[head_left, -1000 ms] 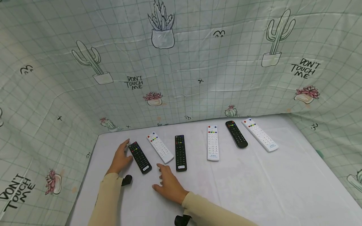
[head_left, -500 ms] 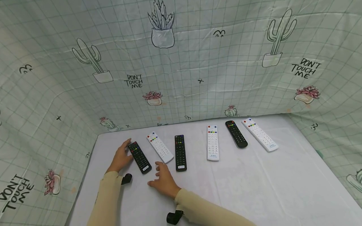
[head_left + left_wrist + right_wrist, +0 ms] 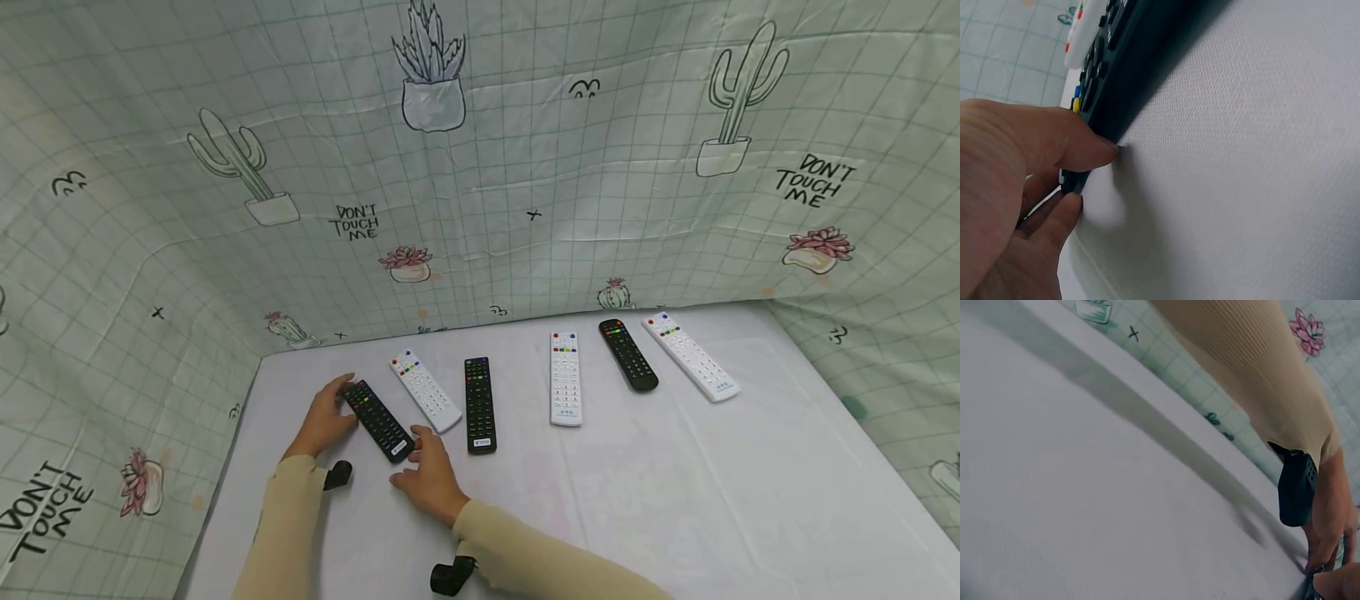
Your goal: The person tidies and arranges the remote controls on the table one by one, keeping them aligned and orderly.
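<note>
A black remote control lies slanted at the left end of a row of remotes in the head view. My left hand is at its upper end. In the left wrist view the thumb and fingers of that hand pinch the end of the remote, beside the coloured buttons. My right hand has its forefinger at the remote's lower right corner, thumb held apart. Only a bit of the right hand enters the right wrist view, in the lower corner.
To the right lie a white remote and a black one, close by. Further along are another white remote, a black one and a last white one. A patterned cloth walls the white table.
The left black remote has shifted slightly right, its lower end most. My right hand has come left and up to that end; the left hand has moved slightly with the upper end.
</note>
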The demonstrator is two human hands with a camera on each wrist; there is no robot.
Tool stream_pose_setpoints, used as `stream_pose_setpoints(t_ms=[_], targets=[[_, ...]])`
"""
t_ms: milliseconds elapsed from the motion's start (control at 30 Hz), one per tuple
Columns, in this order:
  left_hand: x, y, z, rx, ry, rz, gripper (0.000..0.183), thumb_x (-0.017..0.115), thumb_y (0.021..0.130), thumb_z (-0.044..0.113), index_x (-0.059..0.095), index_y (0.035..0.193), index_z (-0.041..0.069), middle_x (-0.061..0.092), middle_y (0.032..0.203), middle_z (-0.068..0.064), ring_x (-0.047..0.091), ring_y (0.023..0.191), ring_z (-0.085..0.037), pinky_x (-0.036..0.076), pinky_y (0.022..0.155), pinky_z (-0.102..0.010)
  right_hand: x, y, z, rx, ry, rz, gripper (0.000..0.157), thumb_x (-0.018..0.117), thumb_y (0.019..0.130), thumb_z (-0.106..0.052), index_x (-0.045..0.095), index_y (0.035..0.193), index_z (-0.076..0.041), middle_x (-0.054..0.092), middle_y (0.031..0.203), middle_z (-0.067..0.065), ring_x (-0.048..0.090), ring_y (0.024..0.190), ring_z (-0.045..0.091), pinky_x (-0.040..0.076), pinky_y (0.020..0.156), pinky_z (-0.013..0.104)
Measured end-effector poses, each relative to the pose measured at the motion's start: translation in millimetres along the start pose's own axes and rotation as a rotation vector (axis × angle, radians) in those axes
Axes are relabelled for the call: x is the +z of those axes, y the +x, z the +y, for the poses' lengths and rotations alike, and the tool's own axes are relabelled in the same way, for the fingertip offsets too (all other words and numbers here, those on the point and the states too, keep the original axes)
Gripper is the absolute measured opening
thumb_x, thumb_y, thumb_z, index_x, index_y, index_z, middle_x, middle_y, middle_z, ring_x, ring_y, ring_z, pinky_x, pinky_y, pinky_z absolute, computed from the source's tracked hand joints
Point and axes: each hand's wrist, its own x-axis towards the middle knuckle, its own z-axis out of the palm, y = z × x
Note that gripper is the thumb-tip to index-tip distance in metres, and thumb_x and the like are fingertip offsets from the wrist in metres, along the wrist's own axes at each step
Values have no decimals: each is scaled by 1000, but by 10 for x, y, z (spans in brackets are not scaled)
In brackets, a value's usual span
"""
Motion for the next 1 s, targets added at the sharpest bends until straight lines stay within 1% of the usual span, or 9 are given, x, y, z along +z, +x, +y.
stream_pose_setpoints(t_ms=[133,267,400,600,800,1000], targets=[[10,-48,36,-21,-8,0,74,67,87,-15,39,155,-10,43,153,-38,43,142,-54,37,121,-59,8,13,15,-23,16,73,68,79,82,8,49,143,12,59,118,19,69,109,36,60,91,41],[17,-87,60,-18,-10,5,72,67,86,-16,42,153,-9,44,151,-38,45,140,-54,39,119,-60,9,10,34,-41,32,108,60,77,80,11,56,136,12,62,111,17,70,101,33,60,84,35],[35,-113,52,-6,-44,10,70,68,85,-16,45,151,-10,47,149,-38,48,138,-53,42,118,-59,-8,-8,40,-62,31,109,54,74,81,15,59,132,11,64,108,15,71,98,30,60,82,31],[70,-169,55,-20,-67,15,68,69,85,-13,48,149,-9,49,147,-37,50,136,-51,43,117,-57,-34,-46,25,-87,5,121,48,75,80,16,65,126,10,68,106,14,68,93,23,57,80,29],[55,-225,114,-17,-88,10,67,68,84,-14,50,149,-7,50,146,-35,50,135,-50,43,116,-58,-77,-92,19,-85,5,114,49,75,77,15,66,125,8,69,107,13,64,93,19,54,78,25],[42,-275,169,24,-113,5,65,63,83,-17,54,146,-6,53,142,-32,52,133,-49,43,115,-60,-144,-206,40,-70,-2,79,51,76,75,15,66,124,5,68,108,13,62,92,18,51,76,23]])
